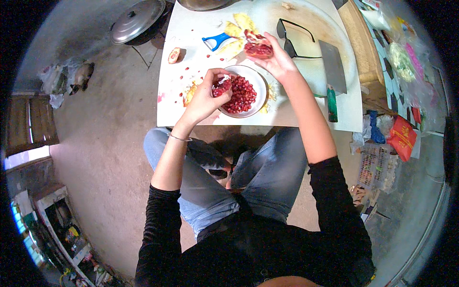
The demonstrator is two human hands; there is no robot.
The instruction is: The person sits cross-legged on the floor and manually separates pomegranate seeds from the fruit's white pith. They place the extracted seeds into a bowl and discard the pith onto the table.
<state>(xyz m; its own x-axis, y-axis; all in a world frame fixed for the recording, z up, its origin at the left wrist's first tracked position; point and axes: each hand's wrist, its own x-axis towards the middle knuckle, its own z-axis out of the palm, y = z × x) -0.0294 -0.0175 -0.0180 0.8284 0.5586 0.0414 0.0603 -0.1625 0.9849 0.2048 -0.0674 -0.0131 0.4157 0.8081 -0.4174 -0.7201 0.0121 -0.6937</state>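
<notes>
My left hand (209, 89) grips a pomegranate chunk (221, 87) over the left side of a white bowl (261, 86). Loose red pomegranate seeds (244, 94) fill much of that bowl. Beyond the bowl's far right rim, my right hand (278, 57) is closed around a larger pomegranate piece (259, 49), its seeds showing. Yellow peel pieces (244, 22) lie just past it, beside a blue peeler (216, 41). At the far left of the table rests a small cut end of pomegranate (174, 55). Several stray seeds dot the white surface around it.
Black sunglasses (288, 43) and a cleaver (333, 68) with a green handle lie on the table (348, 111) at right. A lidded metal pot (138, 19) stands beyond its left side. A cat (83, 76) is on the floor near plastic bags. Plastic baskets (376, 165) sit at right.
</notes>
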